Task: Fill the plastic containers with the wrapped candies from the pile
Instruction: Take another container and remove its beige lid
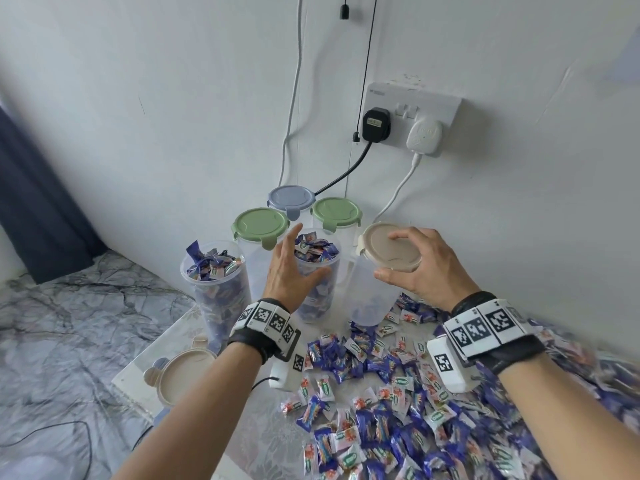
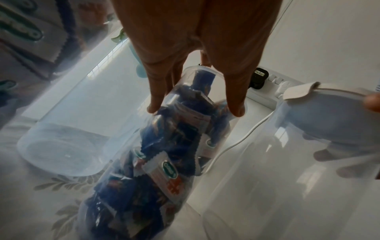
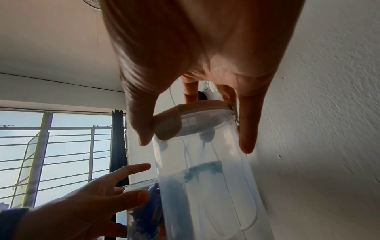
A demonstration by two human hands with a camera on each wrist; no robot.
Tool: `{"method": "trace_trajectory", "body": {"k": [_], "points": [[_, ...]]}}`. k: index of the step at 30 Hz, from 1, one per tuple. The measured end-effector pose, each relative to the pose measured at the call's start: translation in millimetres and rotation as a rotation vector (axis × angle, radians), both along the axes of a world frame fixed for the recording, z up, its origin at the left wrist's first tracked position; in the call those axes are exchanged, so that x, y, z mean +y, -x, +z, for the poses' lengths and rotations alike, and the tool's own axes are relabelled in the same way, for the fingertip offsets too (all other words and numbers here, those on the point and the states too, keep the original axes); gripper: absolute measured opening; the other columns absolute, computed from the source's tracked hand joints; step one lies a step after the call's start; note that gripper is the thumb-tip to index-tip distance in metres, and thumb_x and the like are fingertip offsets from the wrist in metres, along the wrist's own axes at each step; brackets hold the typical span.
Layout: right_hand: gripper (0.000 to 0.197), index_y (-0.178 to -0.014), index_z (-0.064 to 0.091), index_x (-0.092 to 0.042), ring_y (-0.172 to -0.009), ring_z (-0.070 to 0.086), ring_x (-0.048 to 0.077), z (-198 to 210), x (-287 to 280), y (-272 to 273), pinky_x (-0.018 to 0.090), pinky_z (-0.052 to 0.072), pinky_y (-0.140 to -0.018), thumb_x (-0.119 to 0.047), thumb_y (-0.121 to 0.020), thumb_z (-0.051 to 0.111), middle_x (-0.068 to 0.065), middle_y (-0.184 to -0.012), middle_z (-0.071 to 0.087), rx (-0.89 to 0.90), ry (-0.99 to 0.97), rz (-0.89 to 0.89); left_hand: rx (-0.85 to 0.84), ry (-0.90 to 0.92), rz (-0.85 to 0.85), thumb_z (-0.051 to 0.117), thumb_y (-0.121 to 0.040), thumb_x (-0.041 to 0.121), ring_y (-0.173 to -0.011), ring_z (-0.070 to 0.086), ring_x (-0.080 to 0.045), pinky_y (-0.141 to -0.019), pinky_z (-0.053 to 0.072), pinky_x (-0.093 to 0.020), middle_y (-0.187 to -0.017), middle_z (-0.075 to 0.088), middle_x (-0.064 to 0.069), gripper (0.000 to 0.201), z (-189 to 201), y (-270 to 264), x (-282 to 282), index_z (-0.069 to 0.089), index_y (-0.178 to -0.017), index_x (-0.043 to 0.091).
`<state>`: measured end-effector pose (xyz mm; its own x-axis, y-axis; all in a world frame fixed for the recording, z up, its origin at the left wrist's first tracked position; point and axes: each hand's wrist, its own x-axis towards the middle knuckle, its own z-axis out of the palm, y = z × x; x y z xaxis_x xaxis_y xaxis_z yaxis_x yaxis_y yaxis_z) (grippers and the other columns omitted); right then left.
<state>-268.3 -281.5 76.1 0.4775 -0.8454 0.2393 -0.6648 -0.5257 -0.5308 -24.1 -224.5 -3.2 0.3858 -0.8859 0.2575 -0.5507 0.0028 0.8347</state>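
A heap of wrapped candies (image 1: 415, 393) in blue and white wrappers covers the table's right side. Two tall clear containers stand open and full of candies: one at the left (image 1: 216, 271), one in the middle (image 1: 317, 299) (image 2: 164, 170). My left hand (image 1: 306, 258) (image 2: 195, 110) straddles the middle one near its rim, thumb in front and fingers straight. My right hand (image 1: 398, 258) (image 3: 195, 142) grips a beige lid (image 1: 377, 244) (image 3: 185, 120) on top of a third container (image 1: 372, 296) (image 3: 205, 186), which holds only a few candies at the bottom.
Behind stand three lidded containers: two with green lids (image 1: 260, 225) (image 1: 336, 211), one with a blue-grey lid (image 1: 291, 199). A loose beige lid (image 1: 183, 375) lies near the table's left edge. A wall socket (image 1: 412, 112) with plugs and cables sits above.
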Motion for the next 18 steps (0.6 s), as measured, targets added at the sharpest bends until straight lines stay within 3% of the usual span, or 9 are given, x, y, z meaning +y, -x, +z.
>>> {"method": "trace_trajectory", "body": {"k": [5, 9, 11, 13, 18], "points": [[0.067, -0.123, 0.056, -0.030, -0.116, 0.051, 0.018, 2, 6, -2, 0.025, 0.037, -0.094, -0.052, -0.066, 0.082, 0.003, -0.128, 0.049, 0.011, 0.004, 0.026, 0.033, -0.011, 0.019, 0.084, -0.074, 0.033, -0.134, 0.041, -0.022, -0.110, 0.036, -0.038, -0.149, 0.041, -0.006, 0.099, 1, -3, -4, 0.023, -0.152, 0.028], [0.067, -0.124, 0.057, -0.029, -0.114, 0.052, 0.018, 5, 16, -7, 0.030, 0.042, -0.096, -0.051, -0.065, 0.083, 0.002, -0.128, 0.050, 0.021, 0.016, 0.068, -0.024, -0.062, -0.026, 0.082, -0.077, 0.035, -0.142, 0.032, -0.022, -0.116, 0.030, -0.038, -0.157, 0.031, -0.007, 0.104, 7, -6, 2, 0.015, -0.155, 0.023], [0.068, -0.124, 0.057, -0.029, -0.113, 0.052, 0.018, 8, 22, -11, 0.032, 0.044, -0.096, -0.051, -0.065, 0.083, 0.002, -0.127, 0.050, 0.025, 0.019, 0.097, -0.057, -0.053, -0.049, 0.079, -0.081, 0.035, -0.144, 0.030, -0.023, -0.115, 0.033, -0.045, -0.160, 0.026, -0.005, 0.101, 6, -7, 12, 0.013, -0.156, 0.021], [0.069, -0.124, 0.057, -0.030, -0.112, 0.052, 0.017, 10, 26, -15, 0.032, 0.044, -0.095, -0.054, -0.064, 0.082, 0.001, -0.127, 0.051, 0.028, 0.021, 0.129, -0.051, -0.027, -0.062, 0.076, -0.084, 0.033, -0.141, 0.035, -0.022, -0.110, 0.040, -0.047, -0.158, 0.030, -0.004, 0.091, 3, -8, 30, 0.018, -0.154, 0.023], [0.068, -0.122, 0.056, -0.032, -0.109, 0.051, 0.010, 15, 40, -34, 0.022, 0.038, -0.088, -0.057, -0.064, 0.081, -0.005, -0.125, 0.051, -0.001, 0.023, 0.215, 0.026, 0.057, -0.130, 0.071, -0.087, 0.037, -0.122, 0.055, -0.002, -0.092, 0.056, -0.031, -0.137, 0.054, 0.009, 0.057, 12, -12, 87, 0.046, -0.138, 0.032]]}}
